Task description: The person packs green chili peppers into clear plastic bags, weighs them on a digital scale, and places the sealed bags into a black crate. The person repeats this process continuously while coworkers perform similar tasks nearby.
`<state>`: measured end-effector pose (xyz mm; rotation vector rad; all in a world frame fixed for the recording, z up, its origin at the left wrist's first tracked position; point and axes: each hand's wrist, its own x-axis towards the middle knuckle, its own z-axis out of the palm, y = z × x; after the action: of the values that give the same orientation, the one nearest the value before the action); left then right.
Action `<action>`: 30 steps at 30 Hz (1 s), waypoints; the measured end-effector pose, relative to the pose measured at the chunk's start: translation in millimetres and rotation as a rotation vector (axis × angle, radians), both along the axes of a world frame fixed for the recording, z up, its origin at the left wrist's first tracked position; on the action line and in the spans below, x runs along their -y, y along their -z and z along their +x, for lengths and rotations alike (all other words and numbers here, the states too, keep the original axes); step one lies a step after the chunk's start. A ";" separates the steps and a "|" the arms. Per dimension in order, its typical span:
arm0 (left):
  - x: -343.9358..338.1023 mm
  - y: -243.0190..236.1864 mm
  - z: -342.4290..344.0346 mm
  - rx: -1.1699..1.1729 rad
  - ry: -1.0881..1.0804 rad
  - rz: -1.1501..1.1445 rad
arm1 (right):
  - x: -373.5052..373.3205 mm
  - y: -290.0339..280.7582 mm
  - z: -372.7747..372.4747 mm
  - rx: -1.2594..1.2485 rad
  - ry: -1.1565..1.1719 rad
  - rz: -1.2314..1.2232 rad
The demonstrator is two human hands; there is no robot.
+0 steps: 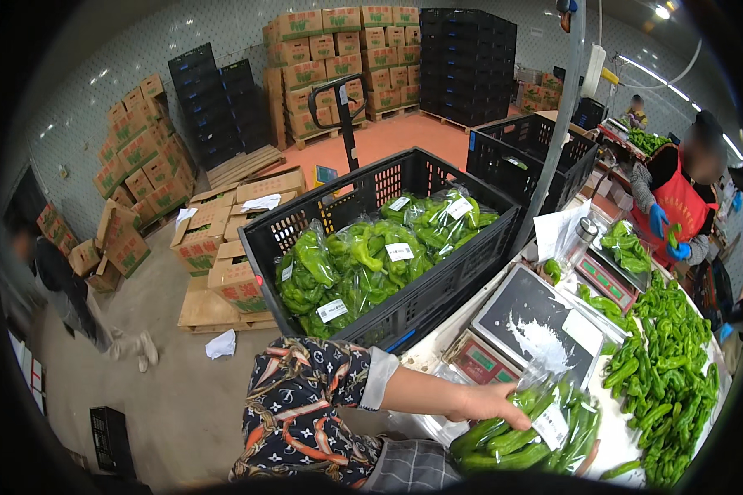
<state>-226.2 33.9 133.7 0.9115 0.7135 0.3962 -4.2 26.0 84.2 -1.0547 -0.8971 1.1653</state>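
Note:
My left hand [494, 404] is closed on the upper left side of a clear plastic bag of green peppers [504, 445] with a white label. Only some fingers of my right hand [589, 459] show, curled against the bag's lower right side; the bag hides the rest. Just beyond the bag sits a digital scale [491, 318], its dark plate bare but for a whitish, worn-looking patch. Loose long green peppers [664, 363] lie heaped on the table to the right. To the left, a black crate [462, 276] holds several labelled bags of green peppers [371, 252].
Across the table, a co-worker in a red apron [677, 198] handles a pepper with blue gloves beside a second scale [607, 280]. A metal pole [553, 140] rises by the crate. Cardboard boxes [202, 227] stand on a pallet at left; another person [66, 285] walks there.

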 end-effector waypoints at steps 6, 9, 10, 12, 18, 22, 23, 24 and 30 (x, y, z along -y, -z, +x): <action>1.6 -71.6 -26.9 -0.005 -0.359 0.184 | -12.0 4.1 -15.4 -0.217 0.008 -0.002; -1.2 -82.2 -58.5 0.051 -0.549 0.260 | -11.5 7.2 -24.5 -0.357 -0.009 -0.030; -3.3 -89.6 -68.9 0.173 -0.571 0.301 | -12.7 14.0 -28.0 -0.028 0.047 0.132; -34.8 -79.5 -94.3 0.202 -0.737 0.339 | -16.9 38.3 -18.7 -0.132 -0.005 0.056; -103.8 -85.1 -187.2 0.327 -1.141 0.457 | -16.3 31.6 -37.8 0.020 -0.016 -0.064; -181.2 -44.2 -270.0 0.158 -1.529 0.501 | -21.5 67.1 -17.0 0.173 -0.016 0.029; -194.5 -40.0 -276.5 0.145 -1.635 0.506 | -21.7 77.1 -7.8 0.192 0.013 0.008; -213.8 -27.3 -289.8 0.217 -1.656 0.473 | -21.4 85.5 -0.4 0.209 0.043 -0.014; -266.0 83.5 -360.6 0.113 -1.571 0.234 | -25.6 141.1 39.3 0.151 0.136 -0.090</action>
<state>-586.7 299.9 50.3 0.3515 1.1936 1.9211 35.1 51.7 -56.8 -1.2709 -0.8823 1.0309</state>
